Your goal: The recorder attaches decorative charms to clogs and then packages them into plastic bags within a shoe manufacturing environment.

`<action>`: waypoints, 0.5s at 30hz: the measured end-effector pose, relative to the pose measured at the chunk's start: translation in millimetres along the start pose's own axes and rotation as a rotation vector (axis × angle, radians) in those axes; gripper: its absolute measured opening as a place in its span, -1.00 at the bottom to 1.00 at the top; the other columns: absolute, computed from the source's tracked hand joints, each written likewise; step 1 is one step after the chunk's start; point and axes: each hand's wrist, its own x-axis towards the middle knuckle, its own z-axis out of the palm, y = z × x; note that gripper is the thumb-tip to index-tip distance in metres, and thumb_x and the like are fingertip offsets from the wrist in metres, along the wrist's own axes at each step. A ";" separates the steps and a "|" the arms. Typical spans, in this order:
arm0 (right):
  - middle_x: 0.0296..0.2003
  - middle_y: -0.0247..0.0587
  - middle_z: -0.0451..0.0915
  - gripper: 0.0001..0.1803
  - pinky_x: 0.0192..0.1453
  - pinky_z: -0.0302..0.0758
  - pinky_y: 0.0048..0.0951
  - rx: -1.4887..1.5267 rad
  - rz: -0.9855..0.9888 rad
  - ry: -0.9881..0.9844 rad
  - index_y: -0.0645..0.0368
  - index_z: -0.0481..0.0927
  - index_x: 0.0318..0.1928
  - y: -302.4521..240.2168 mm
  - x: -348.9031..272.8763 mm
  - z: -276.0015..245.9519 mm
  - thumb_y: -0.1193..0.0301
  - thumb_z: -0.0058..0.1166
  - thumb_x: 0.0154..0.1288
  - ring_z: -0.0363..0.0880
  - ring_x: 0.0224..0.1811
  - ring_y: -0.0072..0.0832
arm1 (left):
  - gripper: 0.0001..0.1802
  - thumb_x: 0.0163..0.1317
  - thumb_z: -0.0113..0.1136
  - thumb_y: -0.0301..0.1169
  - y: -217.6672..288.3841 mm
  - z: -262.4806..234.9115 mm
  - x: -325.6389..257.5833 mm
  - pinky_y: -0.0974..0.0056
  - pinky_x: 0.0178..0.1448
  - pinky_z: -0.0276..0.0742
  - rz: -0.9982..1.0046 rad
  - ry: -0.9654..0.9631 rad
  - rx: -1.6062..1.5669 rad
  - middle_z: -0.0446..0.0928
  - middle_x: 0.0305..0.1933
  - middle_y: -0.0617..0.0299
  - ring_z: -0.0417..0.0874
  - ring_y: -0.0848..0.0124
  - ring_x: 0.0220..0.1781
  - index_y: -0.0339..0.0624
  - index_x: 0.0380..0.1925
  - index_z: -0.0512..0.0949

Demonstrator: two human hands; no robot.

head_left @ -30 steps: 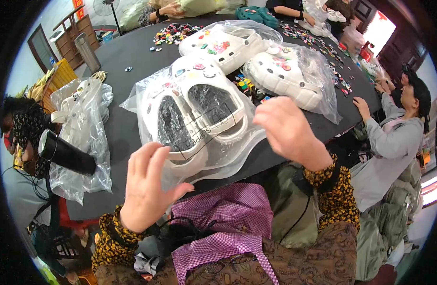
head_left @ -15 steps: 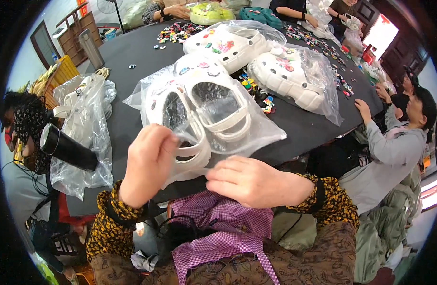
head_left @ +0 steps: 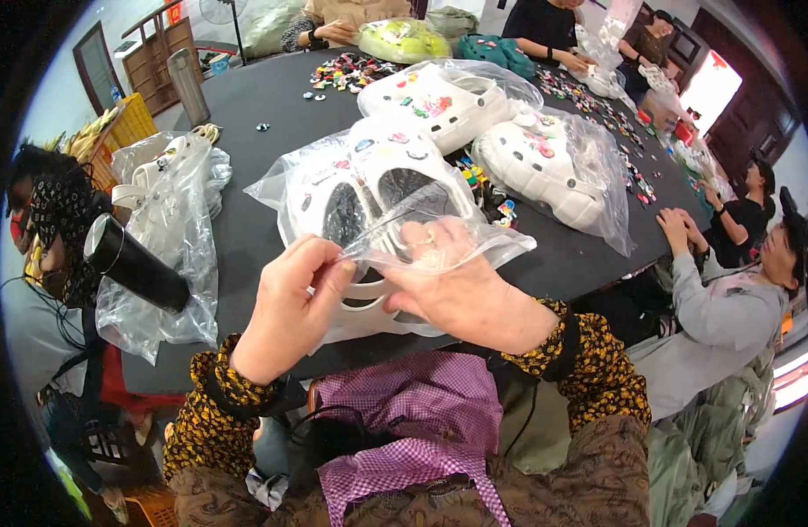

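A pair of white clogs with colourful charms lies in a clear plastic bag on the table before me, toes pointing away. My left hand is closed, pinching the bag's near edge between thumb and fingers. Just to the right, my right hand reaches beneath the loose film at the bag's mouth. Its fingers show through the plastic, stretched out over the clogs' heel end, and nothing can be seen in them.
Bagged white clogs lie beyond and to the right. Left are another bagged white pair and a tilted black tumbler. Loose charms are scattered over the dark table. Co-workers sit around it; one in grey is at right.
My right hand has moved up and slipped under the bag's film. My left hand has moved slightly right and now pinches the bag's edge. The view has shifted a little.
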 end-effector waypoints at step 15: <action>-0.36 -0.06 0.50 -0.61 -0.14 0.40 -0.16 0.189 -0.111 -0.023 0.08 0.57 -0.24 18.1 9.4 4.4 0.03 0.14 0.14 0.51 -0.25 -0.11 | -0.90 0.18 0.13 -0.51 -2.2 -14.5 -4.4 0.26 -0.36 0.40 -0.030 -0.092 0.035 0.43 -0.44 0.05 0.50 0.19 -0.46 -0.35 -0.37 0.48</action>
